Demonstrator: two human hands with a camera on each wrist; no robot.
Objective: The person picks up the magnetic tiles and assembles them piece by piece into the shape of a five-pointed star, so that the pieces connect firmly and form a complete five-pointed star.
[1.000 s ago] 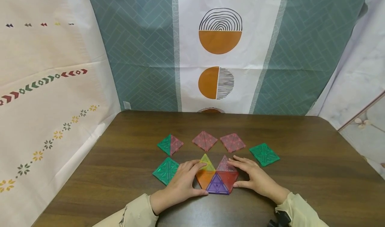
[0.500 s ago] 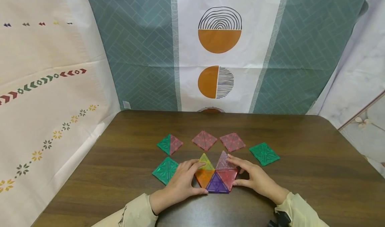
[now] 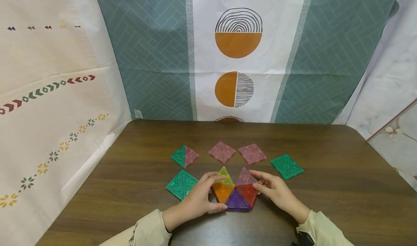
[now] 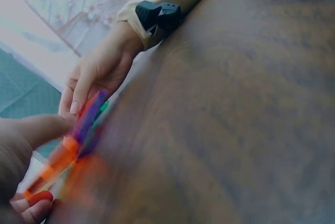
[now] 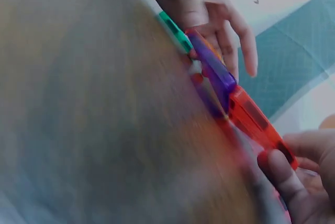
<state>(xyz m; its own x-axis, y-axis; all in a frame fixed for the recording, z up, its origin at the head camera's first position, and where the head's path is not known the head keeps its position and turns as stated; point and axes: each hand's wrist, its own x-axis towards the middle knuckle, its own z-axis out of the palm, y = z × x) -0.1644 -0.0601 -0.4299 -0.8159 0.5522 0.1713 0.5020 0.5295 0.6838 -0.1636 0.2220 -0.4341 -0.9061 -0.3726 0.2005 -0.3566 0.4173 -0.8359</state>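
Translucent triangular magnetic tiles join in a fan in the head view: yellow [image 3: 224, 171], orange [image 3: 222, 193], purple [image 3: 237, 200], red [image 3: 247, 192] and pink [image 3: 244, 177]. My left hand [image 3: 201, 196] grips the left side, its fingers over the yellow tile and its thumb at the purple tile's near corner. On the other side, my right hand [image 3: 277, 189] pinches the red and pink tiles near their shared outer corner. Both wrist views show the near edges tilted just above the table, with coloured reflections below. The fingertips under the right side are partly hidden.
Flat tile pairs lie around: a green-and-pink diamond [image 3: 184, 156], a green one [image 3: 181, 184] by the left hand, two pink diamonds [image 3: 222, 152] [image 3: 252, 153] behind, and a green one [image 3: 286, 166] to the right. The wooden table [image 3: 137, 144] ends at a patterned cloth.
My right thumb has slid from the red tile's near edge up to its outer corner. The pink tile, tipped up half a second ago, sits lower now. My left hand keeps its grip.
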